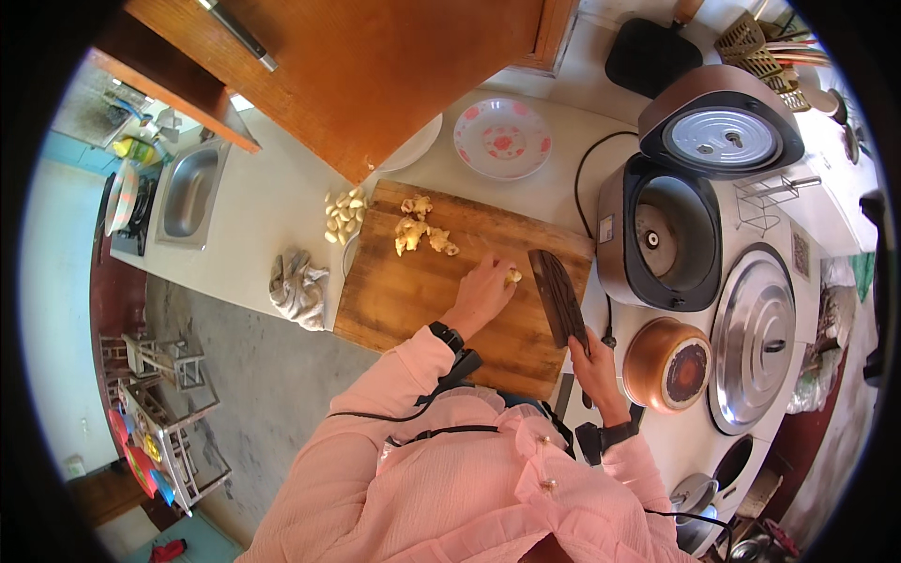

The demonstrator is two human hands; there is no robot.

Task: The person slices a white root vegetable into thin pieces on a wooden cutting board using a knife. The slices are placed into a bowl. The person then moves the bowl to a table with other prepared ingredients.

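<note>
My left hand holds a small piece of ginger in its fingertips over the wooden cutting board. In my right hand is the handle of a cleaver, its broad dark blade above the board's right side, apart from the ginger piece. Several knobs of ginger root lie near the board's far left part. Just beyond the board's left edge is a pile of peeled garlic cloves on the counter.
A crumpled cloth lies left of the board. Behind it stands a patterned plate, partly beside an orange cabinet door that overhangs the counter. To the right are an open rice cooker, an upturned copper-coloured pot and a large metal lid.
</note>
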